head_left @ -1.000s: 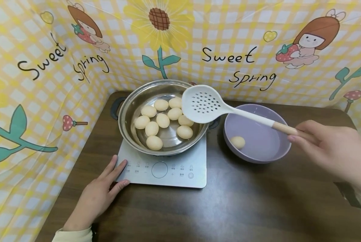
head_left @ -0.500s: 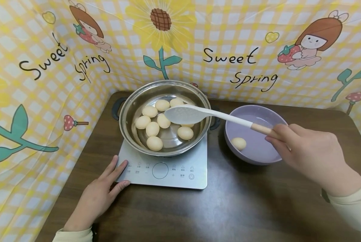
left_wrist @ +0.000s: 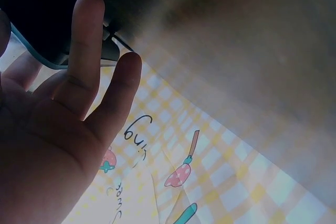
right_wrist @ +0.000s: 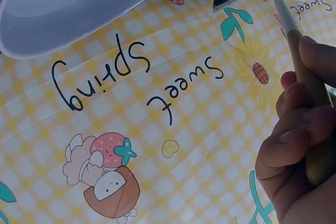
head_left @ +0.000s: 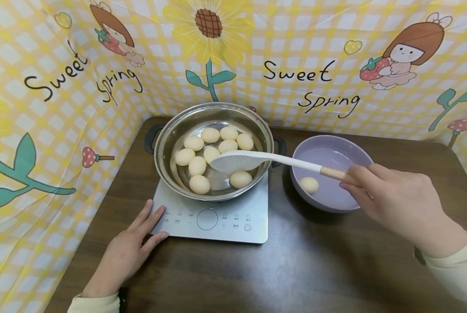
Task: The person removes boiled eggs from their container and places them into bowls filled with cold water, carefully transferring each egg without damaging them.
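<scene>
Skimmer (head_left: pixel 237 161) in the right hand (head_left: pixel 401 202): the fingers curl firmly around its wooden handle (head_left: pixel 335 174), a grasp the right wrist view confirms, with the thumb lying along the wood. Its white shaft runs leftward from that hand, and the perforated head, tilted nearly edge-on, is inside the steel pot (head_left: pixel 168 169), to the left of and beyond the right hand. Around the head lie ten visible pale eggs (head_left: pixel 200 184); whether it touches any of them cannot be told.

The pot stands on a flat silver cooker (head_left: pixel 233 230), ahead and to the right of the left hand (head_left: pixel 129 252). That hand grasps nothing: its fingers are extended and apart, with fingertips resting on the cooker's near left corner and the thumb at the front edge.

Just beyond the right hand and partly beneath it sits a purple bowl (head_left: pixel 342 191), with a lone egg (head_left: pixel 309 185) on the side toward the pot. The handle passes over the bowl.

Under both hands spreads a dark wooden table (head_left: pixel 296 269). Cream sleeves (head_left: pixel 456 269) cover both wrists. Beyond the hands, and to the left of the left one, hangs yellow checked cloth (head_left: pixel 315 34) printed with "Sweet Spring".
</scene>
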A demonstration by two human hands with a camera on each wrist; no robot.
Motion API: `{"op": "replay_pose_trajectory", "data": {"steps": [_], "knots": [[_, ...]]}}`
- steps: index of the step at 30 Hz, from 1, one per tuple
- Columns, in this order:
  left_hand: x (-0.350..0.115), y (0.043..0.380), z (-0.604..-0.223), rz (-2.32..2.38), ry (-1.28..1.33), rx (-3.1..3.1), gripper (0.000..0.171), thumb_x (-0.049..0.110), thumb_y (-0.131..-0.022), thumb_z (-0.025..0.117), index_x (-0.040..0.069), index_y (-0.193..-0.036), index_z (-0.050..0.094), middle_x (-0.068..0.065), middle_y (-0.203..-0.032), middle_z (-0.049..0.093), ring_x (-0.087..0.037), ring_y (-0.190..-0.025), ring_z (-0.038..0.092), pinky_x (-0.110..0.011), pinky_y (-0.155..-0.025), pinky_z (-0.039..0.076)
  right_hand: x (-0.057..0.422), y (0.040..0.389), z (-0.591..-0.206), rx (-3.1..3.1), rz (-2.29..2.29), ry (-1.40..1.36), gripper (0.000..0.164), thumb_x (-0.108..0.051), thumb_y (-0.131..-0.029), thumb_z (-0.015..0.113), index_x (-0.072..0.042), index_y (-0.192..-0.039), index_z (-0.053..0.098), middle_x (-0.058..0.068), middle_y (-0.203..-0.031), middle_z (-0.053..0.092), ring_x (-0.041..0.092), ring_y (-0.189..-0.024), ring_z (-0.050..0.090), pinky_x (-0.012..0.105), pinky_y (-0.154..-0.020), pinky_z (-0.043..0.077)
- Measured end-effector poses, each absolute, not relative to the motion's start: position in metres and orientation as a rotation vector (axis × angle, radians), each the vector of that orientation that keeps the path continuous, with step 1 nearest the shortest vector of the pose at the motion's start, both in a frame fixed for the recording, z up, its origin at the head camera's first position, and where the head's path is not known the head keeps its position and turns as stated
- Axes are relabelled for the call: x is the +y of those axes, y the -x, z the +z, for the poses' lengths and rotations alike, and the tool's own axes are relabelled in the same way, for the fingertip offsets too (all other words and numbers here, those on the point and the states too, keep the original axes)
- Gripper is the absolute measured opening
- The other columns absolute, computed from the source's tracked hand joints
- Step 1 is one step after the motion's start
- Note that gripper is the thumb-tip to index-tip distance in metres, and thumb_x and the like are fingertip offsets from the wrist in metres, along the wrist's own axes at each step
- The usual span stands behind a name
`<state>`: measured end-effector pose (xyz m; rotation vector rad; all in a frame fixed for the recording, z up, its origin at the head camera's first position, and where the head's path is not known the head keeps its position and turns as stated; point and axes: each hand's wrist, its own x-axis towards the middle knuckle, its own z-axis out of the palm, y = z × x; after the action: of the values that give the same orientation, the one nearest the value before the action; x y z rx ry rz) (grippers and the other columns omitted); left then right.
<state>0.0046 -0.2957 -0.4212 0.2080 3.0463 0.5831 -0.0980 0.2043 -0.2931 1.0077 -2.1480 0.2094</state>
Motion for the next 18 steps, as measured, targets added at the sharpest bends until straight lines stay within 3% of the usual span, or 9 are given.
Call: {"op": "replay_pose_trajectory", "data": {"steps": [10, 18], "knots": [[-0.2969, -0.0044, -0.423, 0.586, -0.224, 3.065, 0.066, 0.039, -0.099, 0.065, 0.017, -0.157, 0.041, -0.017, -0.162, 0.026, -0.051, -0.112, 0.061, -0.062, -0.079, 0.05, 0.1998, 0.0998, -0.2908, -2.161, 0.295, -1.081, 0.047, -0.045, -0.108, 0.044, -0.012, -0.081, 0.064, -0.011, -0.06, 0.046, 0.001, -0.043, 0.032, 0.024, -0.034, 0.019], [-0.2973, -0.0036, -0.4222, 0.585, -0.206, 3.046, 0.066, 0.041, -0.1, 0.064, 0.017, -0.157, 0.04, -0.016, -0.163, 0.024, -0.052, -0.112, 0.06, -0.063, -0.079, 0.049, 0.1998, 0.1034, -0.2935, -2.249, 0.369, -1.129, 0.046, -0.049, -0.106, 0.046, -0.015, -0.086, 0.067, -0.013, -0.065, 0.052, -0.002, -0.047, 0.034, 0.023, -0.036, 0.025]]}}
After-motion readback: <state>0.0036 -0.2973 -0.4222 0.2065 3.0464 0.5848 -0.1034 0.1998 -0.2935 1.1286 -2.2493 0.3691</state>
